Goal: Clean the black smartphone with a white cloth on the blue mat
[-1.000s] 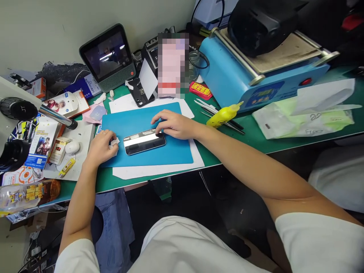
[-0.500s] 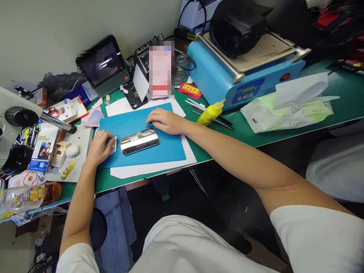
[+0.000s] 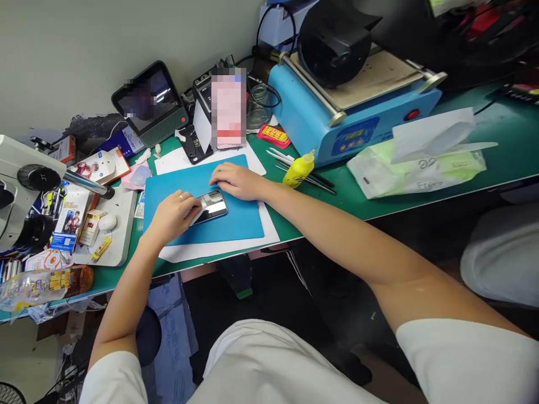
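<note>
A smartphone [image 3: 216, 206] with a shiny, reflective face lies on the blue mat [image 3: 236, 224]. My left hand [image 3: 176, 213] is over the phone's left part and hides it. Its fingers are closed on a small white tissue [image 3: 202, 206], pressed against the phone; only an edge of the tissue shows. Just behind the phone, my right hand [image 3: 236, 180] rests on the mat, fingers loosely bent and holding nothing.
A blue machine [image 3: 320, 126] with metal rails stands back right, near a yellow bottle [image 3: 298, 170], tweezers [image 3: 281, 157] and a tissue pack [image 3: 416, 168]. On the left are a microscope [image 3: 37, 174], boxes and a drink bottle [image 3: 46, 285]. A screen device [image 3: 154, 104] stands behind.
My left hand has moved right with the white tissue, from beside the phone onto its left part. My right hand stays behind the phone. The view has shifted slightly.
</note>
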Demonstrator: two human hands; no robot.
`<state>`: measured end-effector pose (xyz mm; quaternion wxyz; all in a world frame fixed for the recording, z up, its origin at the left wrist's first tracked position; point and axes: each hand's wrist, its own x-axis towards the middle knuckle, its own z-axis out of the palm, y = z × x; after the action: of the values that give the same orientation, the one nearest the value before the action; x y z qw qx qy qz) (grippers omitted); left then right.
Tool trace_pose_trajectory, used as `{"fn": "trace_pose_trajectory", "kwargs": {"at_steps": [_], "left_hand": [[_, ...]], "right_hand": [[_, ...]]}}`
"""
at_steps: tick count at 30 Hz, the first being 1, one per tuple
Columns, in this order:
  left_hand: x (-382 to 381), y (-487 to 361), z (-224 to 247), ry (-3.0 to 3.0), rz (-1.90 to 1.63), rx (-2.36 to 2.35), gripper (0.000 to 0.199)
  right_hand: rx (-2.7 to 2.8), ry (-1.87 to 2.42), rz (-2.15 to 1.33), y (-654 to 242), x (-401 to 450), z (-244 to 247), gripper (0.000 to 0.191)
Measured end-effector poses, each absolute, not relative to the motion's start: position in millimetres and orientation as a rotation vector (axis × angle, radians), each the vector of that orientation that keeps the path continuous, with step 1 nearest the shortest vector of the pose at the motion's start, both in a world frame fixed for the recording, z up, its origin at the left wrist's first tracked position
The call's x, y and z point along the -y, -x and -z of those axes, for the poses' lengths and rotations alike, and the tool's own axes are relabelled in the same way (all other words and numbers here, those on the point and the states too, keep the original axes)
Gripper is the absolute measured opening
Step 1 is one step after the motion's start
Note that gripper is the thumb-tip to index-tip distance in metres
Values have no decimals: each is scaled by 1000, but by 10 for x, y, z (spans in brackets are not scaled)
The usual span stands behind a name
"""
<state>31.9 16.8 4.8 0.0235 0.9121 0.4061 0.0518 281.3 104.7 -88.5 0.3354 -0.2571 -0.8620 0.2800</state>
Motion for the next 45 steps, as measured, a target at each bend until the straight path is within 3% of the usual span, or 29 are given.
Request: {"fn": "trace_pose_trajectory", "kwargs": {"at_steps": [7,16,27,45], "left_hand": [[-424,-861,-10,-2936,114,-1206,31],[-373,-679,-18,-2903,274,-1258,27],[-22,101,-79,-2819,244,-1421,28],[-81,124,12,-2645,156,-1677,19]], "right_hand": [[2249,656,-700,-2793,-1104,912,30],[2217,638,-704,-2805,-1103,934,27],[2266,670,-725,-2816,-1056,899,29],[2119,666,-666,-2829,-1036,939,24]]}}
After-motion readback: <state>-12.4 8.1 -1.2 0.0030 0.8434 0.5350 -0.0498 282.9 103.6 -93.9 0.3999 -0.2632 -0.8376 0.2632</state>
